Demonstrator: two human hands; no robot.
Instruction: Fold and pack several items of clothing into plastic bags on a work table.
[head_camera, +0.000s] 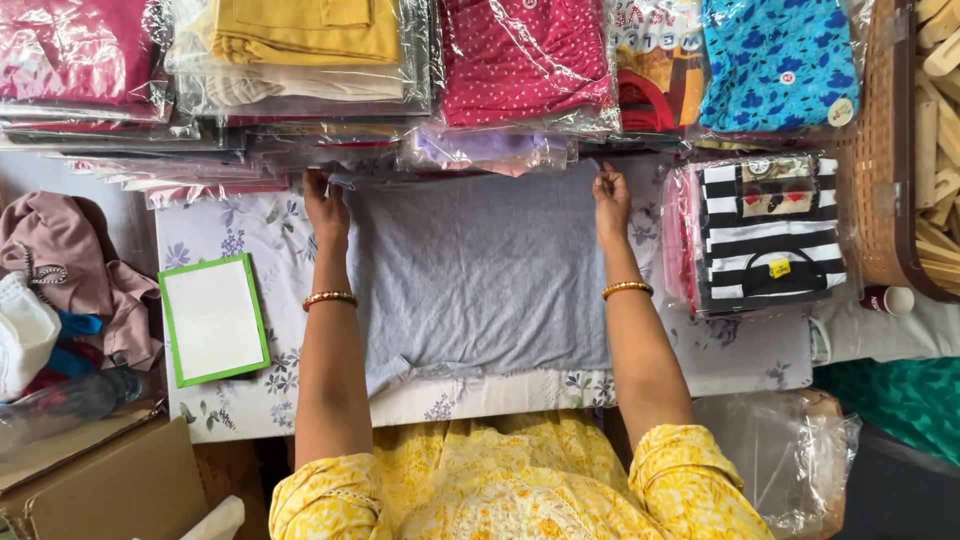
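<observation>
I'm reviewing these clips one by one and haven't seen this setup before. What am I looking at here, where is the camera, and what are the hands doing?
No machine here: a camera worn on a person's head looks down at their own bare hands. The left hand and right hand each pinch a far corner of a grey garment spread flat on a floral cloth. Beyond it lie stacked clothes in clear bags. A green-framed white board lies at left, a bagged striped garment at right.
</observation>
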